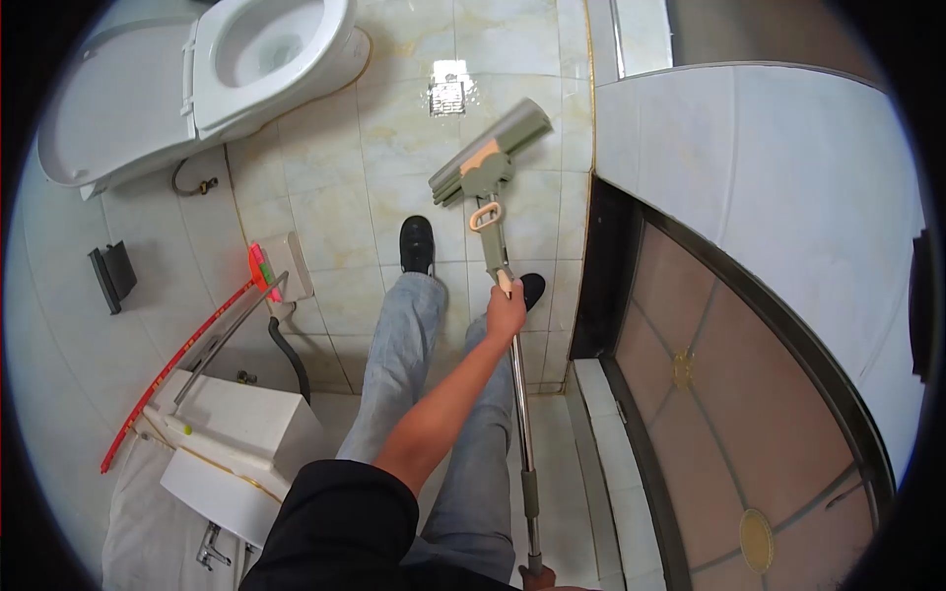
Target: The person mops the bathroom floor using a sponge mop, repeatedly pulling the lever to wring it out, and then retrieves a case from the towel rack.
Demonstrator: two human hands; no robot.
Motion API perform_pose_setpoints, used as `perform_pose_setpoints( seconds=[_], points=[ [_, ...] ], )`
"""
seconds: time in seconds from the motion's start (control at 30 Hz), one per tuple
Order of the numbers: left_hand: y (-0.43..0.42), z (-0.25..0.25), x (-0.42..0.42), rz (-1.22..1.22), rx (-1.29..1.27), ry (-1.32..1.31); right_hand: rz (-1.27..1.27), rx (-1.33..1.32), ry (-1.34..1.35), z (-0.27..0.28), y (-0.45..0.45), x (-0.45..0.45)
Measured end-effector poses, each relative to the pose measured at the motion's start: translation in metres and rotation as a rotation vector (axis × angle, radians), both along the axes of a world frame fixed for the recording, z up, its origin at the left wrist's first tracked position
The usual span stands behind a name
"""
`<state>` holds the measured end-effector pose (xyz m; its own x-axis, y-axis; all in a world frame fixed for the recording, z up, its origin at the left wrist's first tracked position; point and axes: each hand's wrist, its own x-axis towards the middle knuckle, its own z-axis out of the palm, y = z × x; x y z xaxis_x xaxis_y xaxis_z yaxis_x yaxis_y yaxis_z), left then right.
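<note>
I had the left hand clamped round the mop near the centre of my view, close to a peach-coloured loop, with the bare forearm running back toward 7 o'clock into a black sleeve. The right hand sat at 6 o'clock, closed on the end of the same pole – the lower edge of my feed cut much of it off. The mop head lay at 12 o'clock, slanted from 8 toward 2. It came through slightly blurred, and from my end I could not tell whether it touched the tiled floor.

Just beyond it, also toward 12, a floor drain lay beside a bright reflection. Black shoes stood on either side of the mop – one toward 10 o'clock, one at 3 – below light blue jeans. A white toilet took up 10 to 11 o'clock, its lid swung open. Out toward 8 o'clock I saw a boxy white fixture with a red stick slanting past it, and a metal tap nearer 7. At 4 o'clock stood a brownish-pink panelled door in a dark frame.
</note>
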<state>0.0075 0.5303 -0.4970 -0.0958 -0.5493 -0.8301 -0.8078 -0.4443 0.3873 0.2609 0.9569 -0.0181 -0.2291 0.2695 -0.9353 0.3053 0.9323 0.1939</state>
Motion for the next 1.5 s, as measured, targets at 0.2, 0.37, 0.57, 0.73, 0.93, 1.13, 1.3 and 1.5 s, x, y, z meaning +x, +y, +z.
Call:
perform_pose_setpoints(
  seconds=[0.2,0.37,0.57,0.73,0.93,1.13,1.3,1.5],
  points=[
    [0.048,0.021,0.041,0.215,0.328,0.004,-0.457,0.114,-0.394,-0.015,0.002,-0.015],
    [0.077,0.006,0.067,0.118,0.177,-0.009,-0.625,0.290,-0.417,-0.041,-0.042,-0.048],
    [0.015,0.001,0.009,-0.071,-0.082,-0.048,-0.433,0.305,-0.352,-0.083,-0.082,-0.105],
    [-0.015,-0.004,-0.022,-0.055,-0.068,-0.084,-0.437,0.257,-0.361,-0.105,-0.099,-0.136],
    [-0.029,0.003,-0.036,-0.038,-0.028,-0.070,-0.438,0.255,-0.368,-0.109,-0.099,-0.149],
    [-0.035,-0.003,-0.040,-0.036,-0.005,-0.048,-0.428,0.277,-0.371,-0.115,-0.098,-0.155],
    [-0.045,-0.005,-0.044,-0.019,0.011,-0.061,-0.445,0.272,-0.375,-0.123,-0.102,-0.153],
    [-0.049,-0.011,-0.045,-0.033,-0.019,-0.066,-0.447,0.255,-0.386,-0.132,-0.102,-0.150]
  ],
)
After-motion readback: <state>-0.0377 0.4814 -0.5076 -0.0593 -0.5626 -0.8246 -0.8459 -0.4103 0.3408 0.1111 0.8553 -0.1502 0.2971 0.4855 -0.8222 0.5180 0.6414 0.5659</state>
